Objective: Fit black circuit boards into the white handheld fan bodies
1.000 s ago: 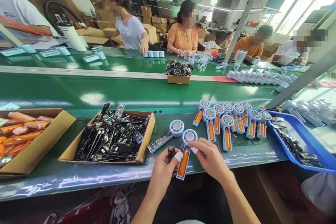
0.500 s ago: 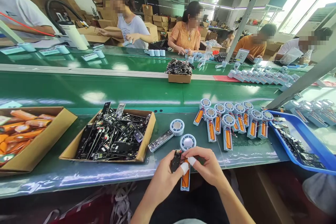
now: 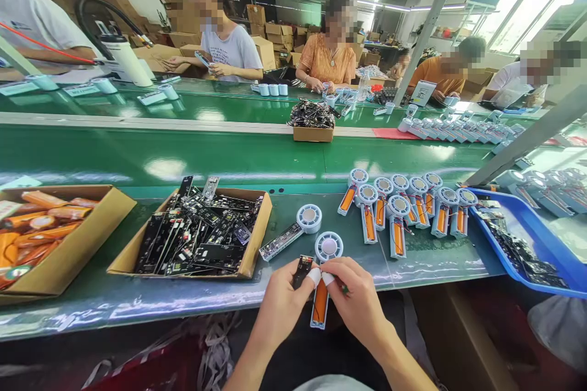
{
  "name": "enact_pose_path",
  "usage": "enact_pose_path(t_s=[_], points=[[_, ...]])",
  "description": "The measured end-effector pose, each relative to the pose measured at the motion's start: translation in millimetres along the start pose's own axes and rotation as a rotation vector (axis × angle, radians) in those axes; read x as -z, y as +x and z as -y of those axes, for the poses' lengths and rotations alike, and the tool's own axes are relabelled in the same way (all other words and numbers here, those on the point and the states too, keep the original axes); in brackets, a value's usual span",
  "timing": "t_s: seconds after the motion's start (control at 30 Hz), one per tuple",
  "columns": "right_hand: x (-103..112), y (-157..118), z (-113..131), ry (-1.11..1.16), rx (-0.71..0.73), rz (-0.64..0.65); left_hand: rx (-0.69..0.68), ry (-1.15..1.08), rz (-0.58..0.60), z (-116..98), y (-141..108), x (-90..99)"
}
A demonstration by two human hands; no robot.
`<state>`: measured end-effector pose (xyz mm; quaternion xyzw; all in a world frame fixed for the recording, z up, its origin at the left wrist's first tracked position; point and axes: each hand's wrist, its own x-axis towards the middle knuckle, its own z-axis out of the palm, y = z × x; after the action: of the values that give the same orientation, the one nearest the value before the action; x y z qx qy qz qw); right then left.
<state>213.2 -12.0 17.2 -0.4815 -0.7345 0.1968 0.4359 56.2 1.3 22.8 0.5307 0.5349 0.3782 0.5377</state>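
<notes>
My left hand (image 3: 285, 300) is closed on a black circuit board (image 3: 301, 271), which it holds tilted upright. My right hand (image 3: 355, 293) pinches close beside the board, thumb to finger; what it grips is too small to make out. White covers wrap both thumb tips. Under the hands lies a light blue handheld fan body (image 3: 329, 247), round head away from me. An orange battery (image 3: 320, 304) and a dark wire show in its open handle, partly hidden by my fingers. Just left of it lies another fan body (image 3: 309, 219) with a board on its handle.
To the left stand a cardboard box of circuit boards (image 3: 268, 226) and a box of orange batteries (image 3: 87, 250). Several fan bodies with batteries (image 3: 398, 226) lie to the right, beside a blue tray (image 3: 559, 256) holding boards. Beyond the green belt (image 3: 220, 156), several people work.
Both hands have drawn closer together over the fan body. The board in my left hand has tilted and risen slightly. The fan's handle end has swung a little left.
</notes>
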Motion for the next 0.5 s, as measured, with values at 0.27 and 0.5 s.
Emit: enact_pose_path(t_s=[0.27,0.5], points=[[-6.5,-1.5,-1.0,-0.032,0.039,-0.018,0.083,-0.143,0.038,0.4,0.9,3.4],[0.5,1.1,1.1,-0.046,-0.01,0.054,-0.117,0.025,-0.032,3.5,-1.9,1.1]])
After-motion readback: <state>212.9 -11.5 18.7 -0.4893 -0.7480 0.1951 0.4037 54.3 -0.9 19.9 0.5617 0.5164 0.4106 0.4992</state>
